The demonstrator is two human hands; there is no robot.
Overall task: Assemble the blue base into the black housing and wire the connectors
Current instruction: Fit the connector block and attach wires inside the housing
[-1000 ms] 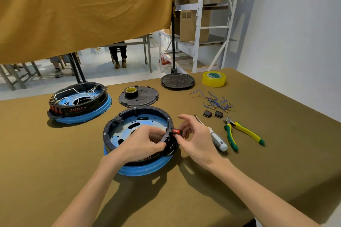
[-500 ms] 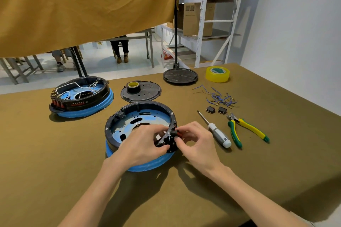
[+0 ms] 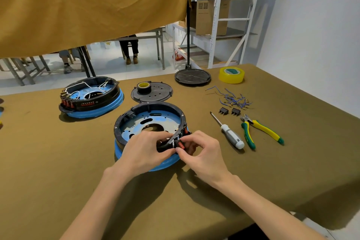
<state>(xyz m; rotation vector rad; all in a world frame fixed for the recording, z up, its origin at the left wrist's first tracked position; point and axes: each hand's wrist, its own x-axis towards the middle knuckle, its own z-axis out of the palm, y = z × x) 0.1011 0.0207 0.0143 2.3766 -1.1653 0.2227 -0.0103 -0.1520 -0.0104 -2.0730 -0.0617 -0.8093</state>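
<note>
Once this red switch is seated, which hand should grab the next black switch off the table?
Probably the right hand: the two loose black switches lie on its side, while the left hand grips the black housing.

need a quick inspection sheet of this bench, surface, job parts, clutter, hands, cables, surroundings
surface: table under an olive-brown cloth.
job's things: black housing seated on the blue base; red switch at its near-right rim; two spare switches.
clutter: screwdriver, pliers, yellow tape, black tape roll on a black lid, a wired second unit, a round stand foot.
grippers: left hand holds the housing rim; right hand pinches the red switch.
cables: loose blue wires on the cloth; white wires inside the second unit.
surroundings: hanging cloth, shelving, seated people behind.
</note>
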